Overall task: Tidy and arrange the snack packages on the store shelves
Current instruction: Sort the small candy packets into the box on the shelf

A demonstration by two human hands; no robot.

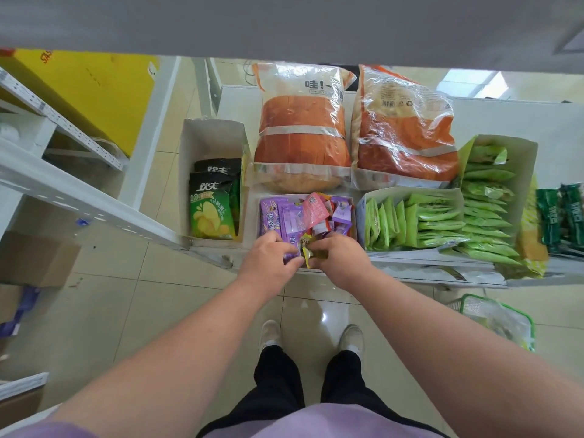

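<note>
At the near edge of the small candy box (353, 216), both hands are working: left hand (268, 260) pinching purple packets (292, 221), right hand (339, 259) gripping a yellow packet (311, 249) between them, chip bags (211, 213) sitting left of the box.

Shop: shelf (410, 267) of snack packages (442, 222)

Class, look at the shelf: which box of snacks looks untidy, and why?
The middle box, where both hands work: its purple packets and pink packet lie jumbled at all angles, while the green packets beside it stand in neat rows.
</note>
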